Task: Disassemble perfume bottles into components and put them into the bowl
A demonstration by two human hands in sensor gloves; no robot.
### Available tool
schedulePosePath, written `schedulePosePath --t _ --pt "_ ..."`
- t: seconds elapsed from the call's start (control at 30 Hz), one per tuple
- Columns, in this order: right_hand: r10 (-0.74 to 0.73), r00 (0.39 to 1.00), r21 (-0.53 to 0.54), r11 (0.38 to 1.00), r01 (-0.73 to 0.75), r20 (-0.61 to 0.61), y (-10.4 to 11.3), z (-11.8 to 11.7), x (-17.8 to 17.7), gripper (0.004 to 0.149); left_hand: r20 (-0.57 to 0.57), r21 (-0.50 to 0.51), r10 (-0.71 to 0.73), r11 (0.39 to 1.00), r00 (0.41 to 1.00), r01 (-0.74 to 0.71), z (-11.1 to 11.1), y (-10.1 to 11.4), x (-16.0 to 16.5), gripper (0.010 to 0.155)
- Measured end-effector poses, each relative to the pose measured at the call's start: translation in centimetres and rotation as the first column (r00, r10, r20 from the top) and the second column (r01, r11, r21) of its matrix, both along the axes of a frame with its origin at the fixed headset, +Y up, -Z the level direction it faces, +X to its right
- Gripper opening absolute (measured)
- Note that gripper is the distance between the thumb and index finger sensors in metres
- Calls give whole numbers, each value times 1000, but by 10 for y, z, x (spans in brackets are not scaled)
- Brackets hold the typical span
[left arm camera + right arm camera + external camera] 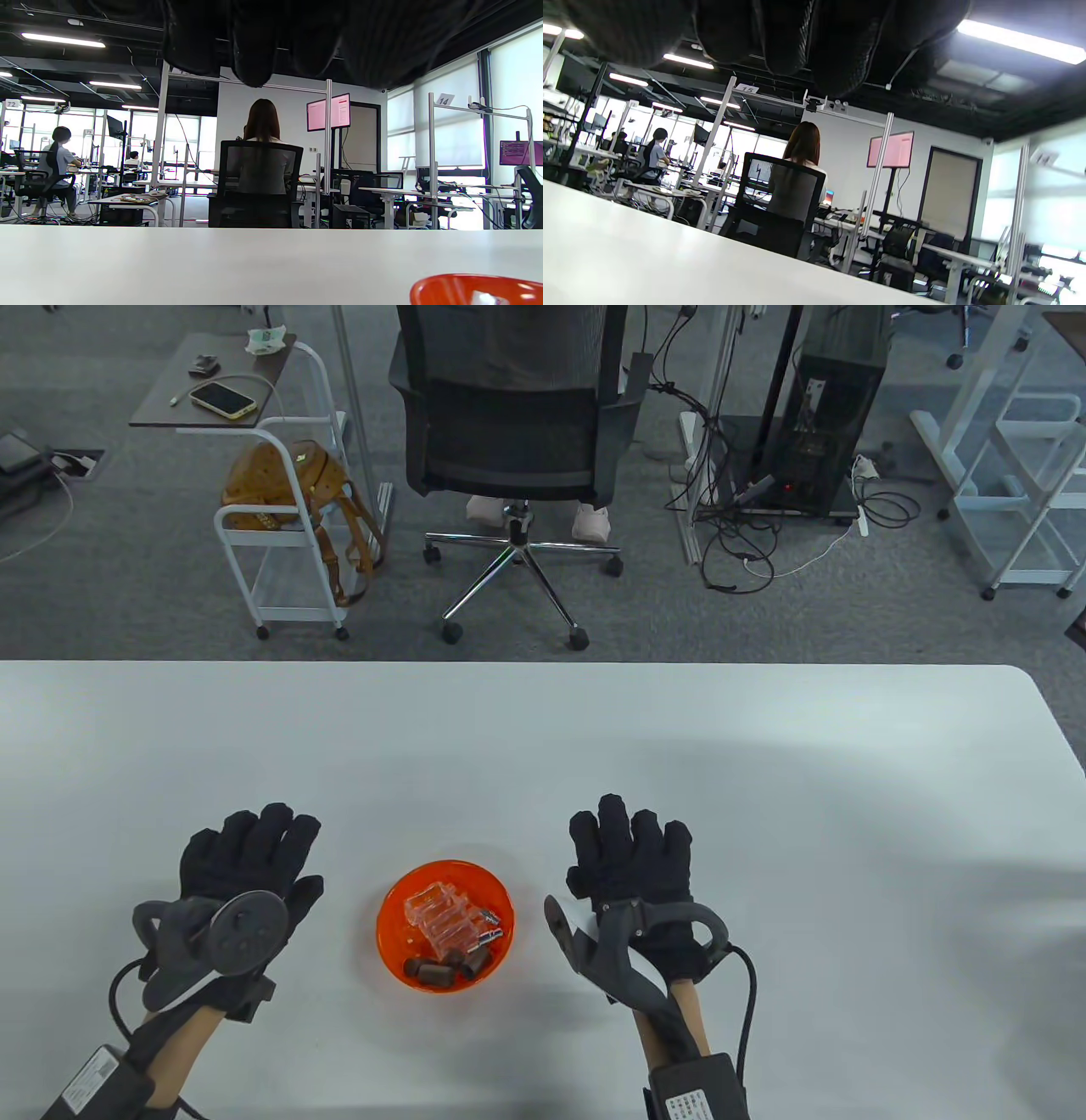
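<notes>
An orange bowl [392, 935] sits on the white table [543, 746] between my two hands. Inside it lie clear glass bottle bodies [434, 914], small silver spray parts [490, 925] and several brown caps [441, 969]. My left hand [251, 848] lies palm down to the left of the bowl, fingers relaxed, holding nothing. My right hand [629, 841] lies palm down to the right of the bowl, also empty. The left wrist view catches the bowl's rim [471, 286] at the bottom right and dark fingers [250, 46] at the top. The right wrist view shows only fingers [780, 38] above bare table.
Beyond the table's far edge stand a black office chair [509, 432] with a seated person, a white cart [280, 534] holding a brown bag, and a computer tower [827, 424] with cables. The table's right edge curves off near the far right corner.
</notes>
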State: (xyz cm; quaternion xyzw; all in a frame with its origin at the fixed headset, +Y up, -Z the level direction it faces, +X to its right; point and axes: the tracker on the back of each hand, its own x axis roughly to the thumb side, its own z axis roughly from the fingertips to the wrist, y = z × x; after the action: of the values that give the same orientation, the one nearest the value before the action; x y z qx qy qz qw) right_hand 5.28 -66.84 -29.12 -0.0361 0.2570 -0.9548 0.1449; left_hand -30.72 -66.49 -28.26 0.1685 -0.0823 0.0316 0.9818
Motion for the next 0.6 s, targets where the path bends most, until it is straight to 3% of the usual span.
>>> schedulePosePath --t 0.23,0.6 --pt "118 992 -2 993 -118 34 -19 2 11 67 -7 -11 -23 1000 1000 23 5 -15 -6 70" --pt "72 996 -51 996 -69 58 -24 -1 17 67 9 -85 -10 996 1000 11 1 -25 -1 71"
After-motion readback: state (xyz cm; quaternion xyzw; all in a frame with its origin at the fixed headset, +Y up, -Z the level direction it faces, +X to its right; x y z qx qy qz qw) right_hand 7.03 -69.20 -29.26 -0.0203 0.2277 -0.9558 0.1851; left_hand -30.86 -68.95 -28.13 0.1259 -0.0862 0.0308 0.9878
